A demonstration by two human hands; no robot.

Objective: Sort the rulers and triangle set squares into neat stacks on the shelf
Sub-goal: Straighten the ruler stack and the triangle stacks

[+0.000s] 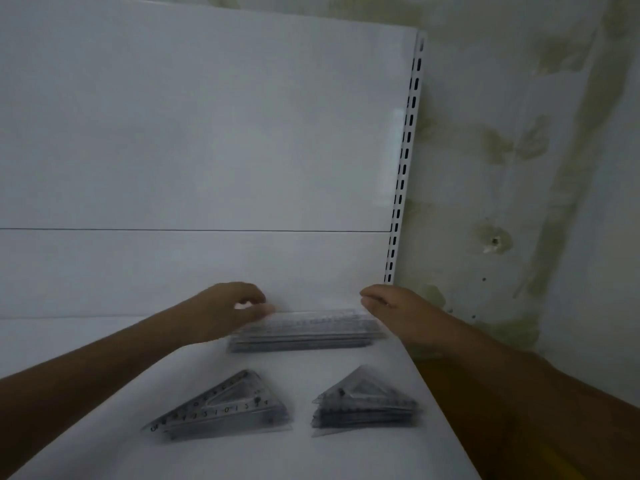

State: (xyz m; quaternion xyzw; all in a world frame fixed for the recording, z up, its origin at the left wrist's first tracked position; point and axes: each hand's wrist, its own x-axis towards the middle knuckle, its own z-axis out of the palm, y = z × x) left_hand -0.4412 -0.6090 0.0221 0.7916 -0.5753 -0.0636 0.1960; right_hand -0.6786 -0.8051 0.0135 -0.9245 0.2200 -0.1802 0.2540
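A stack of clear rulers (pixel 304 332) lies crosswise on the white shelf (pixel 214 455), near its back. My left hand (pixel 221 311) rests at the stack's left end, fingers curled against the rulers. My right hand (pixel 388 306) sits at the right end, fingers bent onto the stack's far corner. In front, a stack of long clear triangle set squares (pixel 225 410) lies to the left. A second stack of shorter triangles (pixel 363 403) lies to the right. The picture is blurred.
The shelf's white back panel (pixel 194 150) rises behind the rulers. A slotted upright (pixel 403 161) marks its right edge. Beyond it stands a stained wall (pixel 519 168). The shelf's right edge runs diagonally past the shorter triangles.
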